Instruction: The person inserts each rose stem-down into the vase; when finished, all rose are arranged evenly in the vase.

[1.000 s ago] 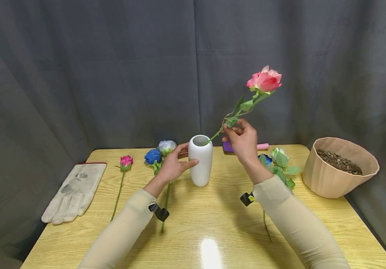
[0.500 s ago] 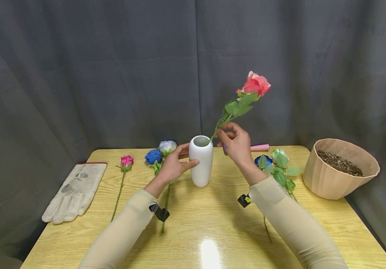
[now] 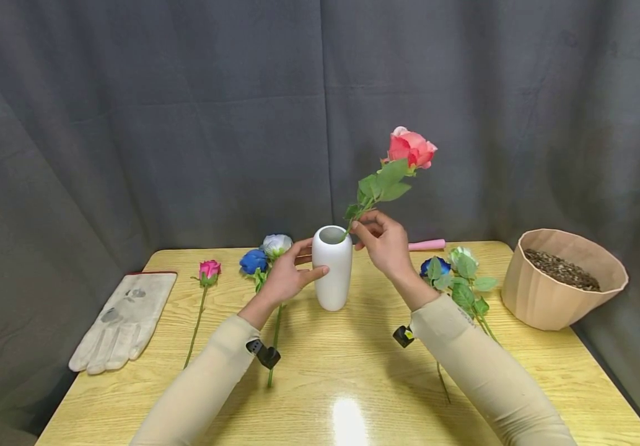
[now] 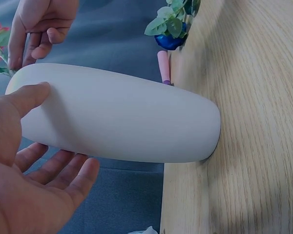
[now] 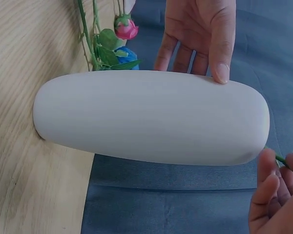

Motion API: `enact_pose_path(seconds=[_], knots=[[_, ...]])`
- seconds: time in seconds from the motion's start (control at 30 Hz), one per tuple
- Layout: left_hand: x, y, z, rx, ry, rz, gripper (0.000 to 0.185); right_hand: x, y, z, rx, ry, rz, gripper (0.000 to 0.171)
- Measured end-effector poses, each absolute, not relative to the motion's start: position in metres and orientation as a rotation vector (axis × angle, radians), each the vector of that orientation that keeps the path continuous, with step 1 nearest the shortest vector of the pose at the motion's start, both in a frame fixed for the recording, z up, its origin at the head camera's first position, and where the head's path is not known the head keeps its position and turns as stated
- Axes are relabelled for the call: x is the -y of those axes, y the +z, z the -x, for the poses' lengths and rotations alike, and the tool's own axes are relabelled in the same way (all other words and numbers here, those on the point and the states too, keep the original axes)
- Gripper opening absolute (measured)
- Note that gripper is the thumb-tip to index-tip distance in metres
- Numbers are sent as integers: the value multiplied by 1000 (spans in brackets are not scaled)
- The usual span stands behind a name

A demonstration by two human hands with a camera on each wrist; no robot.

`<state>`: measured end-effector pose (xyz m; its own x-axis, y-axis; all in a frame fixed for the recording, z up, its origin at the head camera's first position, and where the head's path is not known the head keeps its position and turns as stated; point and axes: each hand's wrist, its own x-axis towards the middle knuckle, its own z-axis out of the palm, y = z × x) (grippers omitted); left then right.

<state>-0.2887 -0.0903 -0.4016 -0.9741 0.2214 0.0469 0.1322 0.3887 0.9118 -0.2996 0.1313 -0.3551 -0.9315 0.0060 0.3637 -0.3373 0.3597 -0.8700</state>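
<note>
A white vase (image 3: 332,266) stands upright mid-table. My left hand (image 3: 311,259) grips its left side, thumb across the front and fingers behind; the left wrist view shows that thumb on the vase (image 4: 122,122). My right hand (image 3: 357,227) pinches the green stem of a pink rose (image 3: 411,147) just above the vase mouth. The stem's lower end goes into the vase and the bloom leans up to the right. In the right wrist view the vase (image 5: 151,117) fills the frame, with the right fingertips (image 5: 263,195) on the stem at the lower right.
On the wooden table (image 3: 342,384) a pale work glove (image 3: 121,319) lies far left and a small pink rose (image 3: 209,269) beside it. Blue and white flowers (image 3: 264,251) lie left of the vase, more leafy flowers (image 3: 453,272) right. A beige pot of brown granules (image 3: 567,282) stands far right.
My right hand has moved left and down with the rose. Its stem now stands steeper and deeper in the vase. My left hand has stayed on the vase.
</note>
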Motion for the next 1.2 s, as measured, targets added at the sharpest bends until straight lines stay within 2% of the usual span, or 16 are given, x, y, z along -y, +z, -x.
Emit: enact_pose_path(seconds=[1.2], knots=[[91,-401,289,-2572,1637,-351,76,-176,-382,285,2545,1782,-294,32]])
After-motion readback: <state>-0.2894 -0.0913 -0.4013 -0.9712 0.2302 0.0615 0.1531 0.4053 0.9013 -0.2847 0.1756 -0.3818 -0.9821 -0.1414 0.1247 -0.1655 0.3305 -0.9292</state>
